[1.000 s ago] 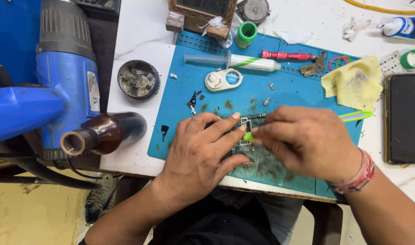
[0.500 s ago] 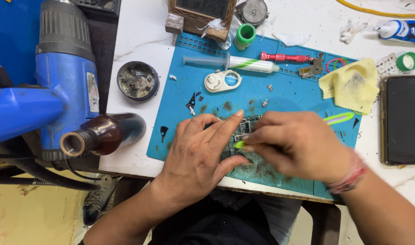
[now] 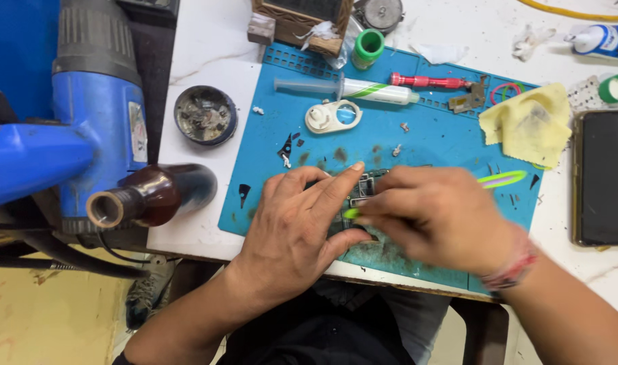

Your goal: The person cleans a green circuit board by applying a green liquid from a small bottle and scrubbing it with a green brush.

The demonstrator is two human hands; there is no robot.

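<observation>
A small dark circuit board (image 3: 363, 188) lies on the blue work mat (image 3: 424, 145), mostly covered by both hands. My left hand (image 3: 299, 223) presses flat on the board's left side, index finger stretched over it. My right hand (image 3: 437, 216) is closed around a thin yellow-green tool (image 3: 503, 179); its tip (image 3: 351, 213) sits at the board between the two hands, and its far end sticks out to the right of the hand.
On the mat lie a syringe (image 3: 343, 88), a red screwdriver (image 3: 427, 82), a white-and-blue round part (image 3: 332, 116) and a yellow cloth (image 3: 528, 125). A dark phone (image 3: 605, 177) lies right. A blue heat gun (image 3: 96, 115), brown bottle (image 3: 153, 196) and round tin (image 3: 205, 115) sit left.
Both hands stay on the board. My right hand has shifted slightly left and down with the tool, which looks blurred by small motion.
</observation>
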